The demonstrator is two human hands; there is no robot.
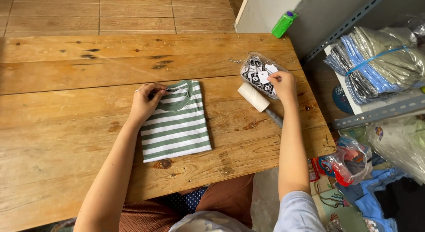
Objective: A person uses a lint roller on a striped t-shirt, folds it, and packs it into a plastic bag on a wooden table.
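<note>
A folded green-and-white striped cotton T-shirt (176, 122) is laid flat on the worn wooden plank desk (66, 81), its long axis running from the near edge of the desk away towards the far side, with the green ribbed collar at the far end. The left hand (145, 101) is rested on the far left corner of the shirt, just beside the collar; its fingers are curled together and something small and thin is pinched between them at the neckline, though what it is cannot be made out. The shirt lies directly under and to the right of this hand, so the left hand is by far the nearer of the two.

The right hand (282, 84) is held well apart from the shirt, off to the right, over a clear plastic tray of small black-and-white paper tags (261, 74). Its fingertips are drawn together on a small white tag at the tray's rim. Just beside the tray, between it and the shirt, a white roll with a grey handle (259, 101) is laid slantwise on the desk.

The stripes are seen to be even and broad, the fold crisp, and the cloth smooth and unwrinkled.
</note>
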